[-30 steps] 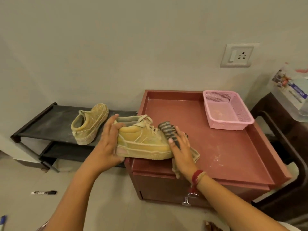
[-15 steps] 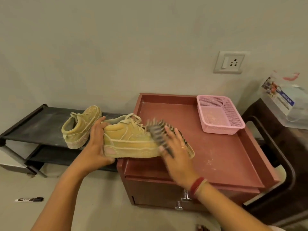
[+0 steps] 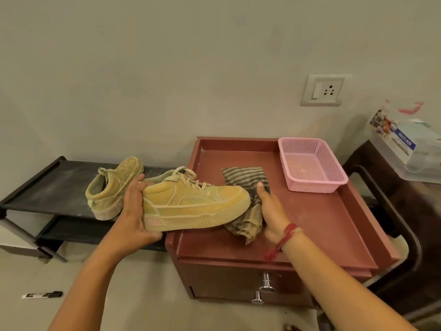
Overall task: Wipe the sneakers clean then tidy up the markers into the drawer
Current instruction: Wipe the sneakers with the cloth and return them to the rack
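At the back right of the red counter (image 3: pixel 322 223), a pink mesh basket (image 3: pixel 310 187), showing only its own perforated floor. Below the top, a drawer (image 3: pixel 238 278), front flush and closed, with two metal knobs (image 3: pixel 266 284). At far right, a clear plastic box (image 3: pixel 410 151), contents too blurred to tell. Held above the counter's left edge, one tan sneaker (image 3: pixel 191 206): sole down, long axis running left to right, heel left, toe right and against a striped cloth (image 3: pixel 243 177). Clamped on the heel, the left hand (image 3: pixel 136 211), fingers (image 3: pixel 136 185) curled over the collar, thumb under the sole. Wrapped round the cloth, the right hand (image 3: pixel 272 211), thumb pressing it just beside the toe. On the black shelf (image 3: pixel 43 187) to the left, the second sneaker (image 3: pixel 112 187), upright, heel nearer, toe angled away to the right. On the floor at lower left, a black marker (image 3: pixel 41 295), lying crosswise.
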